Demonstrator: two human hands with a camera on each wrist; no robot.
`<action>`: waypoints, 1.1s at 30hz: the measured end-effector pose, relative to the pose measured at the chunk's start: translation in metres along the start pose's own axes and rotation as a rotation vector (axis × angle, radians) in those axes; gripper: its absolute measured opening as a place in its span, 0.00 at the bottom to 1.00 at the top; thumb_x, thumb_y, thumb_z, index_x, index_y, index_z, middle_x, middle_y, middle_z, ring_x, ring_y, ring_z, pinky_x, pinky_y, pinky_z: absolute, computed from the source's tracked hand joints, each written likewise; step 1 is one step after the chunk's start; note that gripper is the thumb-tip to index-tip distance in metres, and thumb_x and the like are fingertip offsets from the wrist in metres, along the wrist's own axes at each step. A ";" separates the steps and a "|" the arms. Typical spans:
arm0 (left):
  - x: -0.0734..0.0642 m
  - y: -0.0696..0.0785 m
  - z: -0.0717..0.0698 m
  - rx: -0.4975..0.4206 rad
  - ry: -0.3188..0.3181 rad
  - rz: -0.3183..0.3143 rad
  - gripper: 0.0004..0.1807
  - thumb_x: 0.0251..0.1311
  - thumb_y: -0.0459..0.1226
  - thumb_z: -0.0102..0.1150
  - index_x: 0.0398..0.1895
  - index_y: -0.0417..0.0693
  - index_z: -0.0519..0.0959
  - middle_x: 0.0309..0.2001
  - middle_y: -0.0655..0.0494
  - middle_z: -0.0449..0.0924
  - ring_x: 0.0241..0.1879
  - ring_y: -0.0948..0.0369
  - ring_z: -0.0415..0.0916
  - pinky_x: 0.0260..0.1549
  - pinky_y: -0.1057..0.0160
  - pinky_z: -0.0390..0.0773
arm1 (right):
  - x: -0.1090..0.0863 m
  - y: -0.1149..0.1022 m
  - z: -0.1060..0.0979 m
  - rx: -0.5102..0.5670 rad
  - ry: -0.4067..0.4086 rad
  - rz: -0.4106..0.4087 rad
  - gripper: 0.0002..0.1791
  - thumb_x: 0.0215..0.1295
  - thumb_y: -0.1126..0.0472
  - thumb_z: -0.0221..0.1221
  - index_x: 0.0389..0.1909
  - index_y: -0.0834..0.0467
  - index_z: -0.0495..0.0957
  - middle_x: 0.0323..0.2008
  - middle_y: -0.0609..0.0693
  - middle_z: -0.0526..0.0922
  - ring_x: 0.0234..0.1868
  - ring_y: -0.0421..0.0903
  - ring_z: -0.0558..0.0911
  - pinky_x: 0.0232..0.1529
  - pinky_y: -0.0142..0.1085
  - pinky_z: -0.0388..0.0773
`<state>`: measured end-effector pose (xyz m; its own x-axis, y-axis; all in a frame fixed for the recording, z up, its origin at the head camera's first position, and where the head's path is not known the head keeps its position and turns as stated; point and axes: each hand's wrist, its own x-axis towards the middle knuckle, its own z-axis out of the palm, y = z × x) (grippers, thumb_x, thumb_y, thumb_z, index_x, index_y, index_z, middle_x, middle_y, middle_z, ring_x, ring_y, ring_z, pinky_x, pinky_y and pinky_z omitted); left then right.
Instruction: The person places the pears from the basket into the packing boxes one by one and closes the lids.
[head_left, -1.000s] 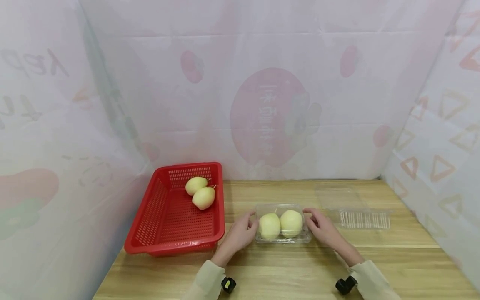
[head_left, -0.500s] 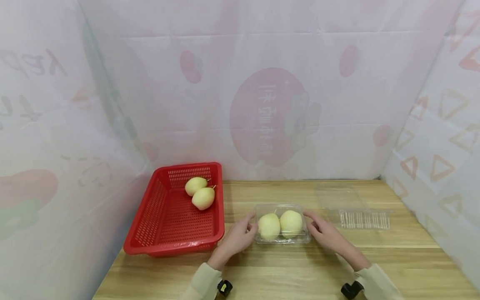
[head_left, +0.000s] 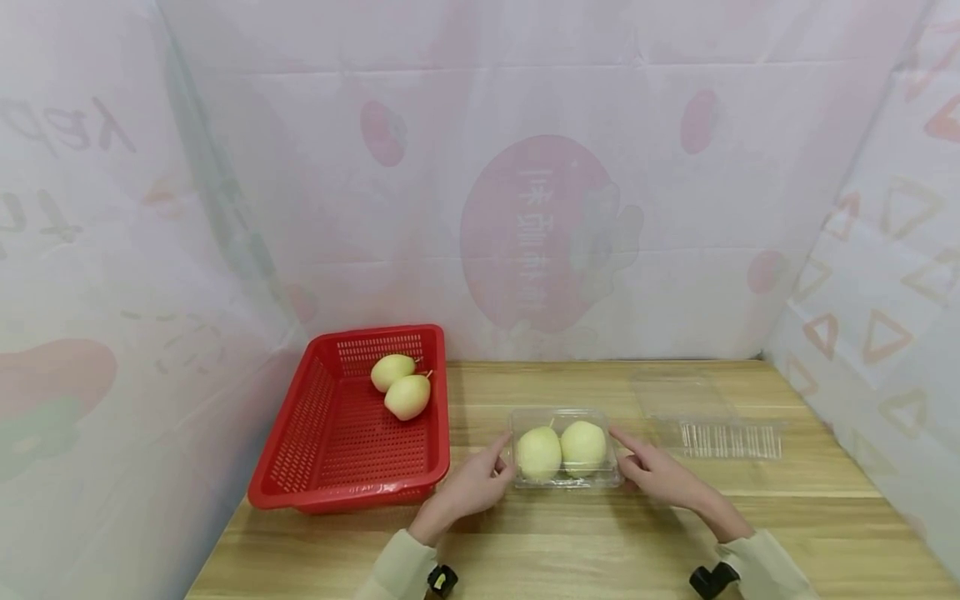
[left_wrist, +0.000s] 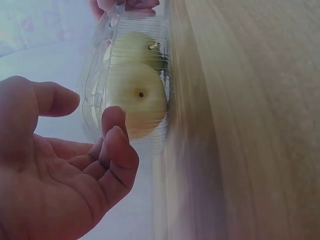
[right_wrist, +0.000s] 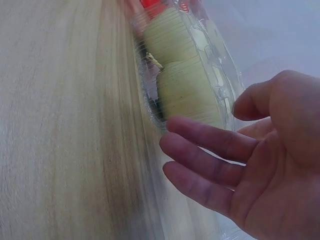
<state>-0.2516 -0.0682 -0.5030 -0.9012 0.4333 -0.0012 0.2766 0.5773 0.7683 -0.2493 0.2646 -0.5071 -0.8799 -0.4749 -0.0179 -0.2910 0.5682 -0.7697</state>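
Note:
A clear plastic clamshell box [head_left: 566, 482] sits on the table with its lid over two pale yellow pears [head_left: 538, 455]. At its left end is my left hand [head_left: 477, 483], index finger stretched toward the box's side, the other fingers loosely bent. In the left wrist view the thumb [left_wrist: 60, 100] is beside the lid's rim and the fingertips are right at the ribbed end wall. My right hand [head_left: 663, 475] flanks the opposite end, its index finger extended along the side. The right wrist view shows several loosely spread fingers [right_wrist: 210, 145] by the lower corner of the box.
A red plastic basket [head_left: 352, 429] stands on the left with two more pears [head_left: 407, 397] in its back right corner. Behind my right hand lies another clear plastic box [head_left: 727, 439], lid laid back. Printed cloth walls [head_left: 555, 333] border the wooden table [head_left: 555, 550].
Both wrists have drawn slightly outward and toward me. The index fingers have straightened along the box's ends, while the box and its pears stay in place.

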 end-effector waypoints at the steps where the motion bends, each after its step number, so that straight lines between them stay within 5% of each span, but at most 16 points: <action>1: -0.001 0.000 0.000 -0.004 -0.007 0.005 0.34 0.69 0.44 0.50 0.76 0.46 0.56 0.29 0.58 0.79 0.18 0.66 0.70 0.16 0.64 0.73 | 0.000 0.000 -0.001 0.018 -0.019 -0.002 0.33 0.77 0.61 0.43 0.75 0.68 0.45 0.27 0.55 0.84 0.30 0.47 0.84 0.30 0.36 0.79; 19: 0.000 -0.002 0.005 -0.030 0.012 0.002 0.36 0.68 0.41 0.53 0.76 0.43 0.54 0.28 0.60 0.75 0.21 0.67 0.68 0.19 0.68 0.69 | -0.004 -0.004 -0.003 0.207 -0.160 0.003 0.42 0.73 0.64 0.46 0.76 0.68 0.30 0.36 0.63 0.86 0.32 0.59 0.85 0.36 0.44 0.83; 33: 0.003 -0.003 0.007 -0.101 -0.010 -0.008 0.37 0.68 0.39 0.51 0.76 0.41 0.51 0.28 0.60 0.74 0.21 0.67 0.68 0.19 0.68 0.70 | -0.001 -0.003 0.011 0.266 -0.119 -0.001 0.40 0.74 0.66 0.42 0.75 0.70 0.27 0.26 0.68 0.83 0.23 0.52 0.83 0.29 0.45 0.83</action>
<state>-0.2528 -0.0635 -0.5095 -0.8997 0.4362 -0.0140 0.2335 0.5082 0.8290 -0.2431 0.2564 -0.5117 -0.8249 -0.5595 -0.0800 -0.1689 0.3790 -0.9098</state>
